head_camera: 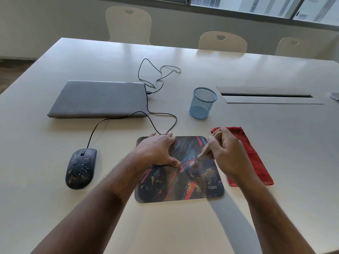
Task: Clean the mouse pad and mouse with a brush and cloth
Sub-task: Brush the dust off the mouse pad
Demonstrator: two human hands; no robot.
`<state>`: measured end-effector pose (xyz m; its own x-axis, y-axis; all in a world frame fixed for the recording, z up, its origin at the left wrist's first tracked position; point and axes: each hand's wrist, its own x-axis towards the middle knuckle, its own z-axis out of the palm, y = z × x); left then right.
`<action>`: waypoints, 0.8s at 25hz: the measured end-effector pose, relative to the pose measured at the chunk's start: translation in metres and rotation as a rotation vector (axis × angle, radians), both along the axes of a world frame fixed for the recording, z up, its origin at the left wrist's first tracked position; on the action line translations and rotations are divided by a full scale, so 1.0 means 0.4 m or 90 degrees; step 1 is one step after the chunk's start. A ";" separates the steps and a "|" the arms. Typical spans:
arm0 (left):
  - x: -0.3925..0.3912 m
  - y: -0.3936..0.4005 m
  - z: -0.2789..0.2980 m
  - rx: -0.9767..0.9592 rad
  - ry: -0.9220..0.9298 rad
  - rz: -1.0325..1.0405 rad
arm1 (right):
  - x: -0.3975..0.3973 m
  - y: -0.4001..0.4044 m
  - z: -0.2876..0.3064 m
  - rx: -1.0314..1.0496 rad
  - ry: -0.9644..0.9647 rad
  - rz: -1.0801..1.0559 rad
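Observation:
A colourful mouse pad (165,187) lies on the table in front of me, with a heap of tan crumbs (200,179) near its right front corner. My left hand (156,149) presses flat on the pad's far left part, fingers spread. My right hand (227,153) grips a wooden-handled brush (205,152); its blurred bristles touch the pad just above the crumbs. A black wired mouse (80,168), speckled with crumbs, sits left of the pad. A red cloth (255,162) lies to the right of the pad, partly under my right hand.
A shut grey laptop (99,99) lies at the back left, with the mouse cable (157,114) looping from it. A blue mesh pen cup (203,103) stands behind the pad. A cable slot (266,95) is set into the table on the right. Chairs stand beyond the far edge.

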<state>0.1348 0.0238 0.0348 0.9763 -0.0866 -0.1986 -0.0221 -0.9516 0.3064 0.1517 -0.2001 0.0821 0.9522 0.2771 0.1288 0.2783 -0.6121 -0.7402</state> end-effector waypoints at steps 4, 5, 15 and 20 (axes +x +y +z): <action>0.000 -0.001 0.002 0.007 0.005 -0.001 | -0.009 0.014 -0.014 0.046 -0.004 -0.030; 0.000 -0.001 0.002 0.006 0.003 0.000 | -0.012 0.014 -0.020 0.036 0.011 -0.014; 0.008 0.006 -0.013 0.001 0.005 -0.012 | -0.024 0.009 -0.032 0.066 -0.005 0.032; 0.009 0.005 -0.017 0.003 -0.006 -0.008 | -0.046 -0.009 -0.026 0.007 0.041 0.122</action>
